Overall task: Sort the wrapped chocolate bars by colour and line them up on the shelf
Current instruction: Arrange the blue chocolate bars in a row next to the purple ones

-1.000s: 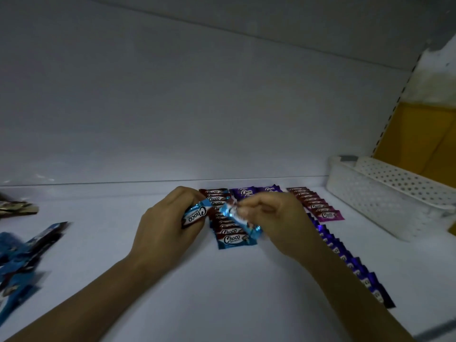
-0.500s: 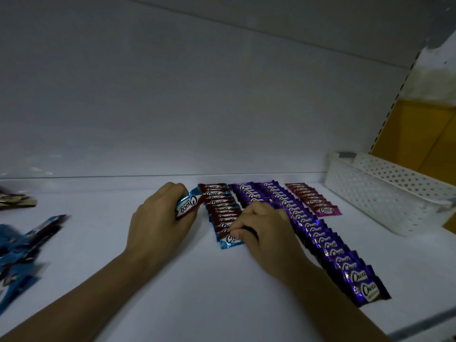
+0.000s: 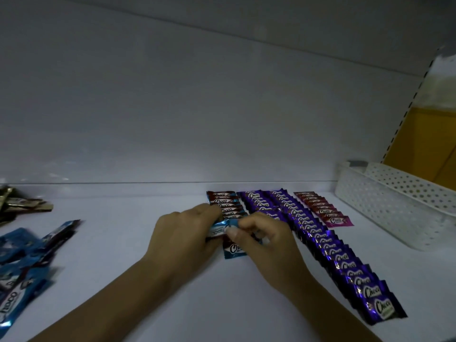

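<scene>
– Chocolate bars in purple wrap (image 3: 345, 265), nearest the front of the shelf (image 3: 153, 287): condition?

– They are overlapped like shingles in one long line, just right of the right forearm. Loose blue bars (image 3: 22, 255) lie heaped at the left, unsorted. Risk, as judged: a sideways sweep of that forearm would fan the purple line out.

– And the grip?

– The left hand (image 3: 182, 233) is curled round a blue-wrapped bar (image 3: 219, 228). Whether it holds more than one, I cannot tell. The right hand (image 3: 266, 240) pinches the same bar's end between thumb and fingertips. The bar sits over the front end of the blue-edged row (image 3: 234, 250), in the middle of the shelf.

– Likely faults from here?

– Foil drawn between two hands may slip and land crooked or on the neighbouring colour. Setting it down could nudge the front bar and break the overlap. The light is dim, so dark blue and purple are easily confused.

– Further back?

– A shorter purple row (image 3: 256, 202), a pink row (image 3: 328, 213), a perforated white basket (image 3: 394, 206) at the right and gold-wrapped bars (image 3: 22, 206) far left. All are apart from the hands, so the risk is low.
</scene>
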